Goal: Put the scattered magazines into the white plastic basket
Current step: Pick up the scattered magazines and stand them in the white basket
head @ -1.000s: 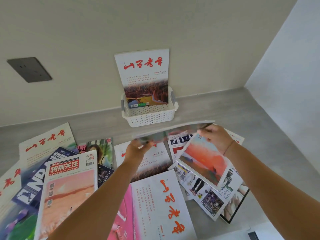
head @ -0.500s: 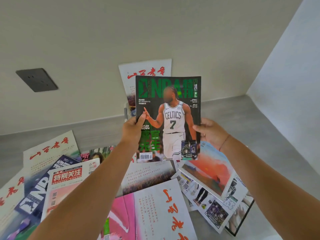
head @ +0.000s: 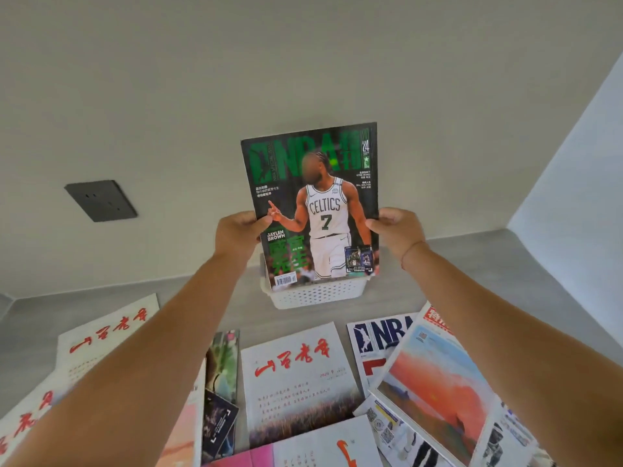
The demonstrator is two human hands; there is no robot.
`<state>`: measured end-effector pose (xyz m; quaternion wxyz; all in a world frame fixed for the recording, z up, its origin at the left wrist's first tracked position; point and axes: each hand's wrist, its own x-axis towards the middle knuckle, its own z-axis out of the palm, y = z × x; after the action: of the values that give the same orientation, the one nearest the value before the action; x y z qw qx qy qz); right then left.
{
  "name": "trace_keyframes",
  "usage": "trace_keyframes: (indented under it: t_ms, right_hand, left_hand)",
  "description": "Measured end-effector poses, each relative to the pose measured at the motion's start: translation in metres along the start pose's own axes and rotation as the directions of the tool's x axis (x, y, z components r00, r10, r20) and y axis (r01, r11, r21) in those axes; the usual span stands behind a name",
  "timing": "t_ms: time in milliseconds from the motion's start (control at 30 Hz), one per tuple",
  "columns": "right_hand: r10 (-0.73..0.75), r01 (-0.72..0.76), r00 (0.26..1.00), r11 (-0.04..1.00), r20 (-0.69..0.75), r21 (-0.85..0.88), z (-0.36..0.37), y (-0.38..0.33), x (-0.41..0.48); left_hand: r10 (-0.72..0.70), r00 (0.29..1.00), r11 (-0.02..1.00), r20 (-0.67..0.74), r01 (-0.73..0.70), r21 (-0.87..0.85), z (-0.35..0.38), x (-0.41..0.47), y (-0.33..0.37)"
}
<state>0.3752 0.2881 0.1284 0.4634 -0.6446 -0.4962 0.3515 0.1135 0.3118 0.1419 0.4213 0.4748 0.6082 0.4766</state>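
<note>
A green NBA magazine (head: 313,203) with a Celtics player on its cover stands upright, its lower edge inside the white plastic basket (head: 317,294) against the wall. My left hand (head: 237,235) pinches its left edge and my right hand (head: 397,234) grips its right edge. It hides whatever else stands in the basket. Several magazines lie scattered on the grey counter (head: 505,264) in front: a white one with red calligraphy (head: 296,375), a white NBA issue (head: 381,338), an orange-sunset cover (head: 441,389).
A dark wall socket (head: 101,200) sits on the wall at left. A white side wall (head: 573,183) closes the counter on the right. More red-calligraphy magazines (head: 104,335) lie at the left, partly under my forearm.
The green magazine went from flat and low over the pile to upright, then forward and down into the basket. My view has shifted closer to the wall.
</note>
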Motion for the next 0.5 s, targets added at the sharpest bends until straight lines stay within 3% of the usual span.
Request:
trace_keyframes:
  t_ms: [167,500]
  right_hand:
    - [0.030,-0.035,0.998,0.996,-0.055,-0.087,0.028,0.001,0.040]
    - [0.111,-0.128,0.991,0.938,-0.072,-0.322,0.060,0.045,0.079]
  left_hand:
    - [0.000,0.987,0.991,-0.158,0.021,0.135,0.001,0.042,-0.007]
    - [-0.146,0.962,0.973,-0.230,0.182,0.143,0.025,0.077,-0.064]
